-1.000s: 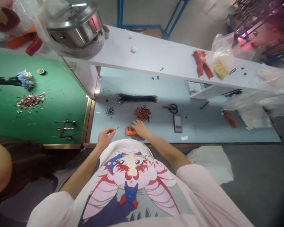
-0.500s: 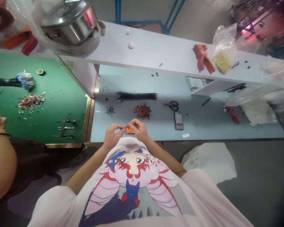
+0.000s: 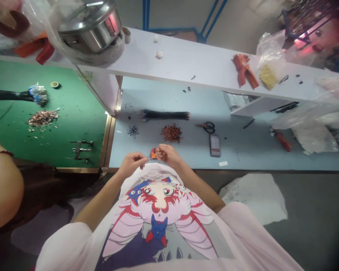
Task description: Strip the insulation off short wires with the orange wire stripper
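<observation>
At the front edge of the blue table, a small orange tool (image 3: 153, 153) lies between my two hands; its exact kind is too small to tell. My left hand (image 3: 133, 164) is closed in a pinch just left of it, with something thin at the fingertips that I cannot make out. Close against the tool's right side, my right hand (image 3: 168, 155) has its fingers curled together, and what they hold is hidden. Beyond the hands are a heap of small copper-coloured pieces (image 3: 171, 133), a bundle of black wires (image 3: 166, 115) and a little pile of bluish bits (image 3: 133, 131).
Black-handled scissors (image 3: 209, 127) and a phone (image 3: 215, 145) lie to the right, with red-handled pliers (image 3: 282, 140) farther over. A white shelf (image 3: 203, 62) crosses above the table, bearing a steel pot (image 3: 93, 32). On the left, another person's arm (image 3: 2, 184) is beside a green table (image 3: 81, 98).
My hands have drawn apart: the left has moved left and down, the right slightly right. More of the orange tool shows between them. The other person's hand has left the view.
</observation>
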`<action>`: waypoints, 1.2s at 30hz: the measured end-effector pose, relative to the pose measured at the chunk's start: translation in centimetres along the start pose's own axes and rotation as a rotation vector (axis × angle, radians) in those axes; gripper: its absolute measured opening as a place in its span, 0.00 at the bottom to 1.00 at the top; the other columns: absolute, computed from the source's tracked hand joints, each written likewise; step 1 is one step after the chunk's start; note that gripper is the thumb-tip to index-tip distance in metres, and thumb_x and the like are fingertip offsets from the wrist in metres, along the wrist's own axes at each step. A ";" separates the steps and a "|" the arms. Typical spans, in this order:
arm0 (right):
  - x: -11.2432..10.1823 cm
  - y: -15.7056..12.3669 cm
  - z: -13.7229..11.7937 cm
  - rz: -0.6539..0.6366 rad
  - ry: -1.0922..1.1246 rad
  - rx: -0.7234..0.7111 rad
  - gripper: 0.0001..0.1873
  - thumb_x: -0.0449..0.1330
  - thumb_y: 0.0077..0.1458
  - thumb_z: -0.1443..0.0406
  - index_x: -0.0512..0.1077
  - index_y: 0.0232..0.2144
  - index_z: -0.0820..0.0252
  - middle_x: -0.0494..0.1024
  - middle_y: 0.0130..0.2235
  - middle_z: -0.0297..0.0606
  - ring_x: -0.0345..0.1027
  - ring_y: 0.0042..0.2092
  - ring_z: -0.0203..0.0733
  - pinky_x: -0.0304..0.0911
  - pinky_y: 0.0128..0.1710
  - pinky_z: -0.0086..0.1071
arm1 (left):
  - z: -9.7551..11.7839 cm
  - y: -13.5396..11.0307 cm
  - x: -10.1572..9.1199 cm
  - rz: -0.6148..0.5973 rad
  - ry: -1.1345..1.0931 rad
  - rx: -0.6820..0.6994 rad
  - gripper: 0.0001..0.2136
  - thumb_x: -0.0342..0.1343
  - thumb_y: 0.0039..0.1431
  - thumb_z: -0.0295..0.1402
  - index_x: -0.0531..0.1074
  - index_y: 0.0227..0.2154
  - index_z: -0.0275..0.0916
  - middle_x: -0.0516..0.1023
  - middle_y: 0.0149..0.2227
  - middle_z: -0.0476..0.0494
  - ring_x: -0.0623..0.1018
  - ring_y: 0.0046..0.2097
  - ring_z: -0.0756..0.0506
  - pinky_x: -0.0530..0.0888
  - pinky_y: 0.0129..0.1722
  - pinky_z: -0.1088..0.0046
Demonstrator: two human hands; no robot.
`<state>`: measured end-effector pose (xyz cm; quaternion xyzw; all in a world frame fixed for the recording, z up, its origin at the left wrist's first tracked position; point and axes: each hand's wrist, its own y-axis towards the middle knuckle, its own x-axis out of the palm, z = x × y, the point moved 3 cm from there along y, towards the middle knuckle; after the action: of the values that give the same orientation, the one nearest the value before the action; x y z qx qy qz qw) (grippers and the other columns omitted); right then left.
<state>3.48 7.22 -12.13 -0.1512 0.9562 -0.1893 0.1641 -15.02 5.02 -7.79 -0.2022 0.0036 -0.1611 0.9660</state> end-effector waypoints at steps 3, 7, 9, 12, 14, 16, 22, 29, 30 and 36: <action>-1.1 0.9 3.2 0.101 -0.306 0.015 0.19 0.45 0.59 0.55 0.67 0.39 0.62 0.73 0.37 0.43 0.66 0.38 0.40 0.61 0.40 0.35 | -1.1 0.3 -1.0 0.308 -0.129 -0.018 0.11 0.61 0.44 0.40 0.71 0.22 0.36 0.72 0.19 0.50 0.70 0.22 0.53 0.70 0.27 0.75; -1.7 0.3 7.6 0.109 -0.528 0.042 0.28 0.63 0.44 0.60 0.65 0.48 0.63 0.65 0.52 0.52 0.55 0.54 0.53 0.48 0.53 0.44 | -1.5 0.2 -1.4 0.440 -0.203 -0.021 0.12 0.63 0.42 0.39 0.71 0.23 0.35 0.73 0.20 0.50 0.71 0.23 0.52 0.71 0.29 0.75; -1.6 -0.2 9.1 0.091 -0.605 0.056 0.32 0.65 0.41 0.62 0.64 0.50 0.62 0.61 0.56 0.53 0.51 0.56 0.55 0.42 0.55 0.46 | -1.2 0.1 -1.3 0.428 -0.205 -0.002 0.12 0.63 0.42 0.39 0.72 0.23 0.35 0.73 0.20 0.50 0.71 0.23 0.53 0.71 0.28 0.76; -1.4 -0.4 10.2 0.075 -0.655 0.069 0.31 0.64 0.41 0.64 0.65 0.50 0.63 0.61 0.55 0.53 0.49 0.57 0.56 0.39 0.56 0.47 | -0.7 0.0 -0.9 0.400 -0.237 0.037 0.11 0.63 0.42 0.37 0.72 0.24 0.35 0.73 0.19 0.51 0.71 0.23 0.53 0.70 0.27 0.77; -1.4 -0.2 10.2 0.065 -0.651 0.079 0.27 0.63 0.42 0.65 0.67 0.47 0.65 0.64 0.52 0.53 0.51 0.55 0.56 0.41 0.55 0.45 | -0.4 0.0 -0.6 0.391 -0.254 0.052 0.11 0.64 0.42 0.37 0.73 0.25 0.35 0.73 0.19 0.51 0.70 0.22 0.53 0.69 0.26 0.77; -1.5 0.1 9.9 0.051 -0.623 0.094 0.22 0.62 0.42 0.65 0.69 0.42 0.67 0.68 0.48 0.52 0.55 0.52 0.55 0.46 0.52 0.43 | -0.2 0.1 -0.4 0.389 -0.259 0.057 0.11 0.64 0.42 0.37 0.74 0.27 0.34 0.73 0.18 0.51 0.70 0.22 0.53 0.69 0.26 0.76; -1.9 -0.5 7.4 -0.057 -0.384 0.110 0.16 0.54 0.47 0.62 0.71 0.37 0.67 0.74 0.34 0.42 0.66 0.36 0.44 0.59 0.37 0.33 | 0.6 0.1 -0.7 0.414 -0.151 0.136 0.11 0.62 0.45 0.38 0.74 0.29 0.35 0.74 0.21 0.50 0.73 0.25 0.51 0.70 0.30 0.74; -1.6 -3.1 1.5 -0.307 0.474 0.080 0.24 0.49 0.46 0.69 0.65 0.48 0.62 0.74 0.42 0.41 0.68 0.43 0.41 0.63 0.43 0.34 | 2.5 -0.3 -1.3 0.581 0.433 0.463 0.06 0.56 0.53 0.35 0.76 0.29 0.39 0.78 0.31 0.46 0.75 0.36 0.48 0.69 0.39 0.72; -1.5 -3.5 0.9 -0.342 0.610 0.101 0.24 0.49 0.45 0.69 0.65 0.47 0.62 0.75 0.41 0.42 0.69 0.42 0.41 0.64 0.43 0.35 | 2.9 -0.4 -1.2 0.589 0.494 0.523 0.06 0.56 0.53 0.34 0.76 0.30 0.39 0.78 0.31 0.46 0.75 0.36 0.48 0.69 0.39 0.72; -2.2 -4.4 -2.1 -0.354 0.842 0.093 0.23 0.53 0.43 0.71 0.65 0.45 0.62 0.76 0.38 0.41 0.70 0.40 0.42 0.62 0.47 0.39 | 5.2 -0.9 -0.6 0.592 0.752 0.777 0.06 0.55 0.55 0.29 0.76 0.34 0.40 0.78 0.29 0.47 0.74 0.35 0.47 0.66 0.41 0.68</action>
<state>5.62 4.80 -7.91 -0.2147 0.8897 -0.3020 -0.2669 -15.53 6.48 -2.68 0.2447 0.3410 0.0643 0.9054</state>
